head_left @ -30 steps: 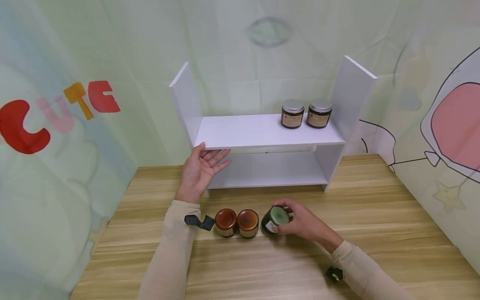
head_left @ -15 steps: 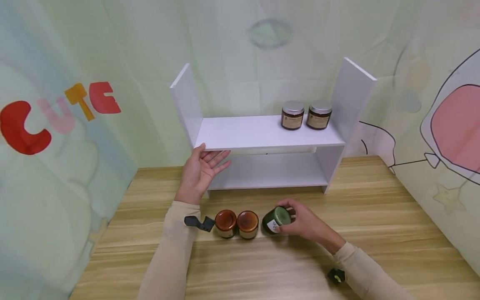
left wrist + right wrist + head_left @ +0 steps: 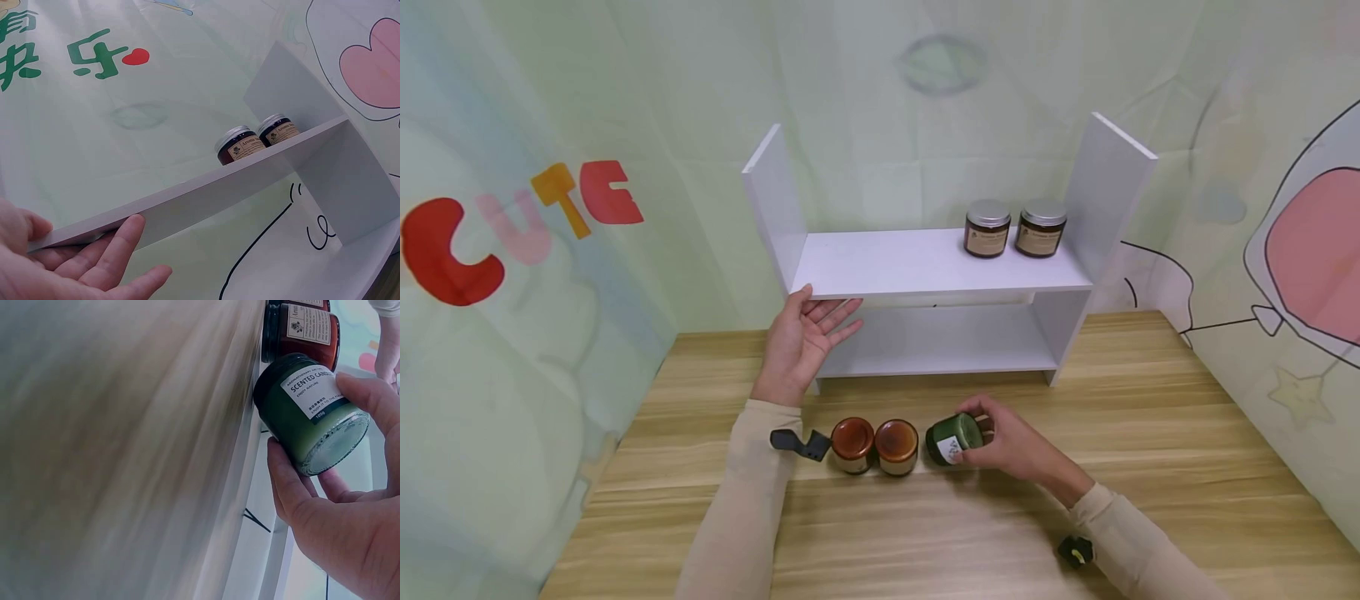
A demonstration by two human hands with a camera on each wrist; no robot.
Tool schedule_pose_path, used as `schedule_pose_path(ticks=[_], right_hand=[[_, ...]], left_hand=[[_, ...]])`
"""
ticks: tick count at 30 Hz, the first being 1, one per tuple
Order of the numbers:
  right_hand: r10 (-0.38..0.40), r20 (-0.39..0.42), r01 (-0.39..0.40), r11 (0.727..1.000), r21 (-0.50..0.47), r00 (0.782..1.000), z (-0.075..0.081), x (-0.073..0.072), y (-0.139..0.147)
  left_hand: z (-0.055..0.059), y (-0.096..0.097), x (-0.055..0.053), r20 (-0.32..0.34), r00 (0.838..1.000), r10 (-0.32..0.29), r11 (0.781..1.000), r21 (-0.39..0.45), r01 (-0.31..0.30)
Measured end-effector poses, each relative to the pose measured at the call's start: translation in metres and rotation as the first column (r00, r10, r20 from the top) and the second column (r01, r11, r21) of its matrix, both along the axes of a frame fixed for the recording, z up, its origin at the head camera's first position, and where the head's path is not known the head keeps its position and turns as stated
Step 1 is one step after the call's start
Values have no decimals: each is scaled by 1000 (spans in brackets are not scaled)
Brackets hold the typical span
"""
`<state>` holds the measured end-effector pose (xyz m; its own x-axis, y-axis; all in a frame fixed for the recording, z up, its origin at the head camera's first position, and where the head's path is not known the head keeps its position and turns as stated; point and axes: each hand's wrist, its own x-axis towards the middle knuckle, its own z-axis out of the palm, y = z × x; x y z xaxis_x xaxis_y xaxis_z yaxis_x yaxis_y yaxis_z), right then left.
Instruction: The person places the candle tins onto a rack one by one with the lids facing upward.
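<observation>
My right hand [image 3: 1009,440] holds a green glass scented candle [image 3: 956,438] between thumb and fingers. The jar is upside down and tilted: its glass base leans up and rightward, its dark lid [image 3: 275,375] faces the table. A white label shows under the thumb. Left of it, two amber candle jars [image 3: 852,442] stand side by side, bases up. My left hand [image 3: 797,346] grips the front left edge of a white shelf [image 3: 880,258], thumb on top and fingers beneath the upper board. Two brown jars with silver lids [image 3: 987,229] stand upright at that board's right end.
The shelf's lower board [image 3: 940,342] lies behind the jars, and its side panels [image 3: 1108,196] rise at both ends. A wooden table [image 3: 1187,433] carries everything. Printed curtains [image 3: 527,375] hang behind and at both sides.
The green candle has tipped further, its base swinging right and more of its side and label showing. My right hand has shifted slightly right with it. The left hand stays on the shelf.
</observation>
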<state>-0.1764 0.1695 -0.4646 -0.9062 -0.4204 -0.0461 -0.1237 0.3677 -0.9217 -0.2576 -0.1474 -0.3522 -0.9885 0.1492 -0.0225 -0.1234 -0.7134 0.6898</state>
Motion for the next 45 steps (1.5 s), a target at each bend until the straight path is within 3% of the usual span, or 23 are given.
schedule_pose_path(ticks=[36, 45], right_hand=[[82, 16, -83, 996, 30, 996, -1, -5, 13], [136, -28, -134, 989, 64, 990, -2, -6, 15]], left_hand=[[-1, 1, 0, -15, 1000, 1, 1000, 6, -1], [0, 0, 1, -12, 1000, -2, 1000, 10, 3]])
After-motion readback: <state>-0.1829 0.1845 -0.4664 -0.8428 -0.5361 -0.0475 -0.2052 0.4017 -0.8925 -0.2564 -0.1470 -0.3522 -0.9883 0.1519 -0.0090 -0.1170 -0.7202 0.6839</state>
